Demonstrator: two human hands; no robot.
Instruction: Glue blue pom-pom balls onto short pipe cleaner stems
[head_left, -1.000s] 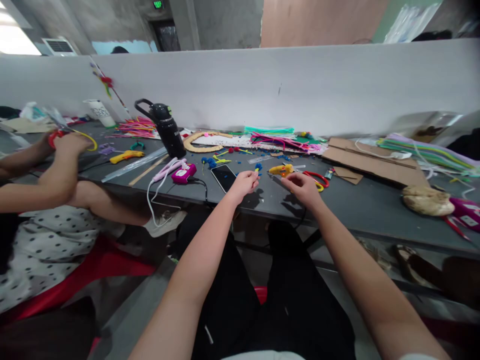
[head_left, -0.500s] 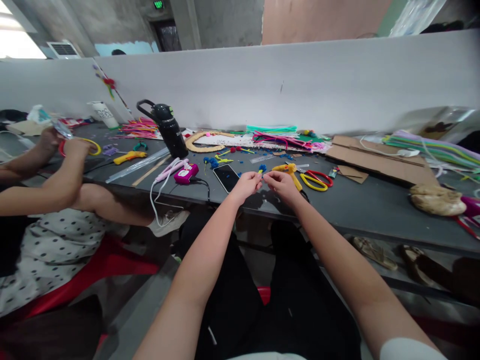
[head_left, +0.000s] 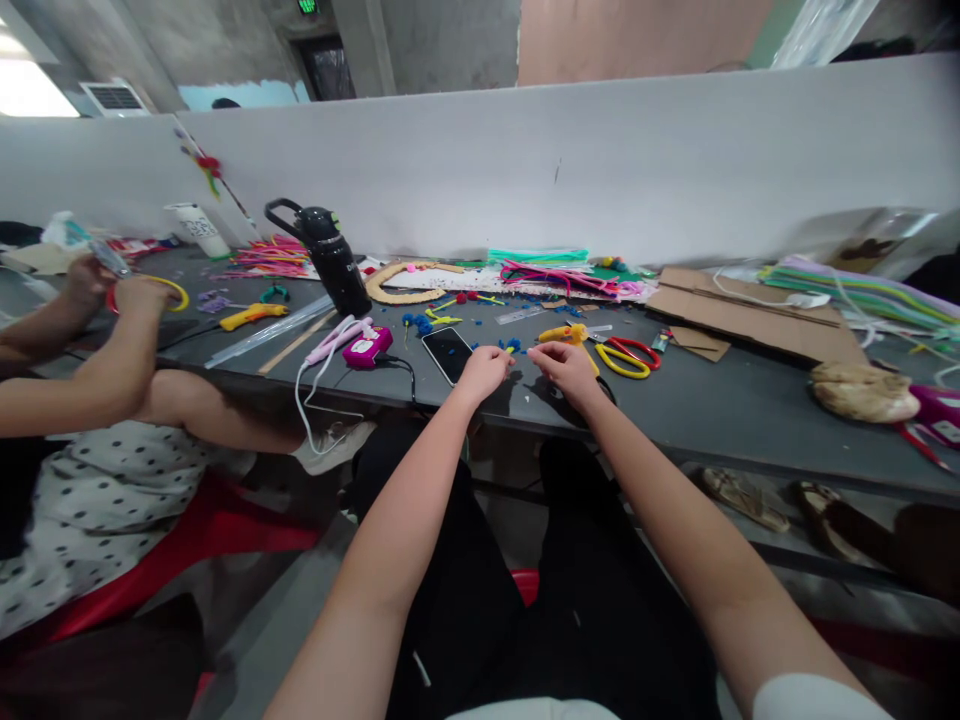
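My left hand [head_left: 486, 372] is closed in a pinch on a small blue-and-yellow fuzzy piece [head_left: 513, 346], which looks like pipe cleaner. Just to its right, my right hand [head_left: 564, 368] has its thumb and fingertips pressed together; whatever they hold is too small to make out. A narrow gap separates the two hands over the table's front part. Left of them lies a phone [head_left: 444, 352]. Behind my right hand rests a yellow glue gun [head_left: 562, 333], partly covered by that hand. Scissors with red and yellow handles [head_left: 626, 358] lie to the right.
A black bottle [head_left: 337, 268], a purple box [head_left: 366, 348] and a pink tool with a white cord [head_left: 337, 338] stand left. Pink pipe cleaners [head_left: 559, 280] and cardboard [head_left: 742, 310] lie behind. At far left a co-worker's hand [head_left: 142, 300] holds scissors.
My hands have moved slightly apart. The small blue-and-yellow piece has tipped lower beside my left fingers. The whole view has shifted a little.
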